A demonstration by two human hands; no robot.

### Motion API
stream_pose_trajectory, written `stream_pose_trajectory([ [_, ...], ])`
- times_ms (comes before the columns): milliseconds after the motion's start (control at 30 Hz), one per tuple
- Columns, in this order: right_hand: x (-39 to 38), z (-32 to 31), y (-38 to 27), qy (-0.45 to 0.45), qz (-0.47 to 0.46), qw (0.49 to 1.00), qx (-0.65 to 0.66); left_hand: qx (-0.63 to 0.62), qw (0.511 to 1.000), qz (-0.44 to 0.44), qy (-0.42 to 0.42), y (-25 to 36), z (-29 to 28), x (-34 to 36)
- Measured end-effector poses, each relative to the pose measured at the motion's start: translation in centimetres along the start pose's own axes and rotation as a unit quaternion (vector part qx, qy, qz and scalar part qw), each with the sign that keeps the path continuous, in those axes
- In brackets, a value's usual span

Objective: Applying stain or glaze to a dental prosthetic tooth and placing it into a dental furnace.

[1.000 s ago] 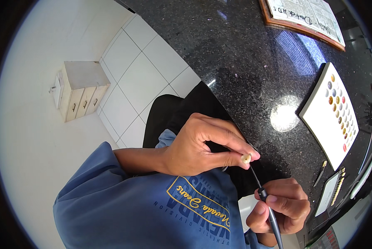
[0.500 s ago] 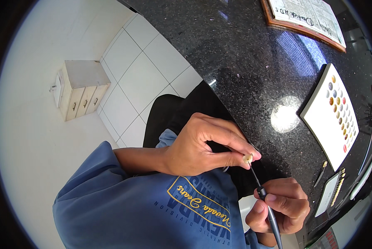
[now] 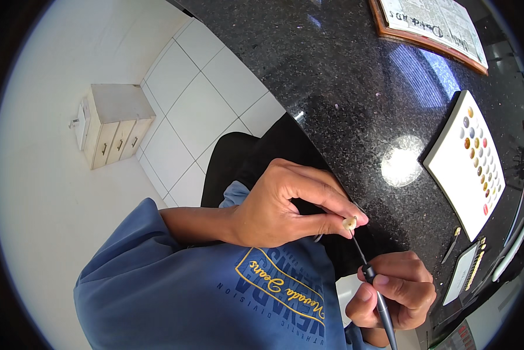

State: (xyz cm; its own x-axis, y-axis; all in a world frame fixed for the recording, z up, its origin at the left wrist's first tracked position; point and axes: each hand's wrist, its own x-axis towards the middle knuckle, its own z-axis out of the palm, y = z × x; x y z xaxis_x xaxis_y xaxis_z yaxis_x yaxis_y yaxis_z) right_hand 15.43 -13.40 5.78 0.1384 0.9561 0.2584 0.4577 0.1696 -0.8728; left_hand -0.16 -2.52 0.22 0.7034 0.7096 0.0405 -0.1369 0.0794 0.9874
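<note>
Between the thumb and fingertips of my left hand [image 3: 294,204] is a small ivory-coloured tooth crown [image 3: 349,223] with a dark spot on it. My right hand [image 3: 402,287] grips a slim, dark-handled tool [image 3: 385,318] like a pen, its thin shaft slanting up to the left. The tool's fine tip meets or nearly meets the crown's lower edge; whether it is a brush or a probe cannot be made out. Both hands are close together, just off the edge of the black speckled countertop [image 3: 338,81].
On the counter at right lies a white palette [image 3: 448,157] with rows of coloured wells. Beyond its near end are a small tooth-tipped stick [image 3: 451,245] and a tooth shade guide [image 3: 461,274]. A newspaper-covered board [image 3: 428,29] lies far right; a drawer cabinet [image 3: 116,125] stands left.
The tool's tip has shifted very slightly at the crown, whose dark spot shows more plainly now. Both hands stay almost in place.
</note>
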Motion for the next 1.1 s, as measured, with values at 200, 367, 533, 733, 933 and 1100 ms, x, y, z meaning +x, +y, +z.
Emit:
stream_pose_trajectory([
  [200,0.06,0.20,0.22,0.001,-0.016,1.000,0.012,0.001,1.000,0.000,0.004,0.07,-0.11,-0.14],
  [367,-0.03,0.07,0.05,0.001,-0.016,1.000,-0.002,-0.001,1.000,-0.002,-0.003,0.08,0.02,0.07],
  [533,-0.09,0.08,0.07,0.001,-0.014,1.000,0.005,0.004,1.000,-0.007,0.005,0.08,-0.08,-0.24],
  [733,-0.28,0.03,0.07,0.003,-0.001,1.000,0.001,0.036,0.999,0.015,0.007,0.06,0.03,-0.09],
  [933,-0.11,0.07,-0.01,0.003,-0.005,1.000,0.000,0.031,0.999,0.015,0.004,0.13,0.01,0.01],
  [1100,-0.38,0.16,0.04,0.002,-0.010,1.000,-0.008,0.028,1.000,0.012,0.007,0.08,0.05,-0.10],
])
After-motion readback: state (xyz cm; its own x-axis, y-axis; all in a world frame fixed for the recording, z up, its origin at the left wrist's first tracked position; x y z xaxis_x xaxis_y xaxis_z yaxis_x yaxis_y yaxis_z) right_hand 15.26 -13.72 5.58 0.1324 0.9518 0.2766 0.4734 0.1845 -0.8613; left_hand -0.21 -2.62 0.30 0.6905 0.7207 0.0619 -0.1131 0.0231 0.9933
